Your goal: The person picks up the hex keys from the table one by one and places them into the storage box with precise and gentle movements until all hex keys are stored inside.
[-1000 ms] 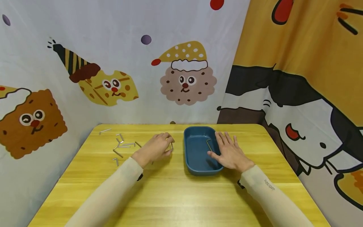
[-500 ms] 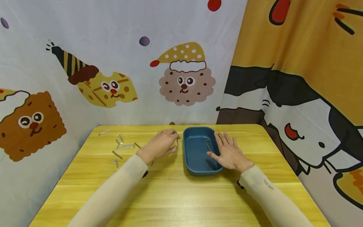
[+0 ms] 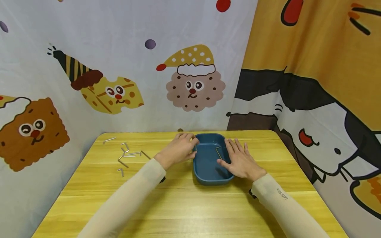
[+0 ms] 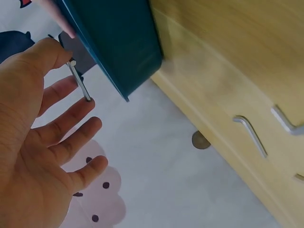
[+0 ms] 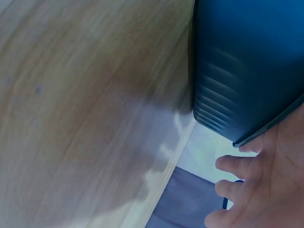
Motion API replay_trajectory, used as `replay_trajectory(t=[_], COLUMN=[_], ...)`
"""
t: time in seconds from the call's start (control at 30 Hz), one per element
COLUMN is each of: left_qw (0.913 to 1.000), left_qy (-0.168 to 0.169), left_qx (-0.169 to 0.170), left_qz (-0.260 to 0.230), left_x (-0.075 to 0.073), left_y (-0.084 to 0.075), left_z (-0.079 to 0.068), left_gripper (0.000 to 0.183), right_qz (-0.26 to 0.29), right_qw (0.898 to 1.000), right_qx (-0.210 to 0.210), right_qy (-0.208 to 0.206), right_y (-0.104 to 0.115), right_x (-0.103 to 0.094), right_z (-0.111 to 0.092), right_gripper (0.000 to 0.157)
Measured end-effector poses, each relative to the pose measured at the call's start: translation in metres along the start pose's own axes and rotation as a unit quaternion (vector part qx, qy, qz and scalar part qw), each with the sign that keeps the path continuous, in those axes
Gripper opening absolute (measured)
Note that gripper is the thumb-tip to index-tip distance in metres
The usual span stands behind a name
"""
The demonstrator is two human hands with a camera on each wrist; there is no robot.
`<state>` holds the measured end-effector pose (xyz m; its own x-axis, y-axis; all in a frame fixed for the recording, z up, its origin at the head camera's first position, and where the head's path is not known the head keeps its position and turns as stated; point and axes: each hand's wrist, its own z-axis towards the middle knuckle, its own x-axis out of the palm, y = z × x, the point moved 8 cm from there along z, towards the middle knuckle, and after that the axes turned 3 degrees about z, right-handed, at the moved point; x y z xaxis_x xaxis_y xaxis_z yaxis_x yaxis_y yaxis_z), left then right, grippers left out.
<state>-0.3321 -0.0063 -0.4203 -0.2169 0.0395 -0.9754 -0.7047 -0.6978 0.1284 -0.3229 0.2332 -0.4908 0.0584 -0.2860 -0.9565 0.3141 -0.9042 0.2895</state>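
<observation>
My left hand (image 3: 180,147) pinches a small hex key (image 4: 80,81) between thumb and fingers, right by the left rim of the blue tray (image 3: 205,167). My right hand (image 3: 242,162) isn't gripping; fingers straight, resting on the tray's right rim. Another hex key (image 3: 219,153) inside the tray; loose hex keys (image 3: 123,163) left of the tray, on the wooden table (image 3: 178,211).

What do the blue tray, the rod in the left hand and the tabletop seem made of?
Blue tray: probably plastic with a soft sheen, given its even colour and rounded, moulded-looking corners.
Rod in the left hand: likely smooth metal, judging by its silvery shine.
Tabletop: wood or wood-look laminate, slightly glossy; it shows grain streaks and a soft reflection.
</observation>
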Motion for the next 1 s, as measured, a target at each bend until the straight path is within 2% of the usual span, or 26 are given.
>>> replay_trajectory(t=[0.23,0.43,1.0], left_qw=[0.9999,0.9996,0.9988], left_qy=[0.01,0.028,0.049], left_qx=[0.007,0.001,-0.003], left_qz=[0.003,-0.011,-0.006], left_x=[0.003,0.007,0.014], left_y=[-0.008,-0.013,-0.023], left_z=[0.016,0.027,0.044], left_gripper=[0.039,0.043,0.045], right_qz=[0.002,0.003,0.003], right_qw=[1.0,1.0,1.0], right_qx=[-0.001,0.0,0.003], right_qy=[0.001,0.002,0.001], right_y=[0.0,0.0,0.0], right_x=[-0.002,-0.001,-0.001], right_z=[0.0,0.0,0.0], right_gripper=[0.104,0.104,0.104])
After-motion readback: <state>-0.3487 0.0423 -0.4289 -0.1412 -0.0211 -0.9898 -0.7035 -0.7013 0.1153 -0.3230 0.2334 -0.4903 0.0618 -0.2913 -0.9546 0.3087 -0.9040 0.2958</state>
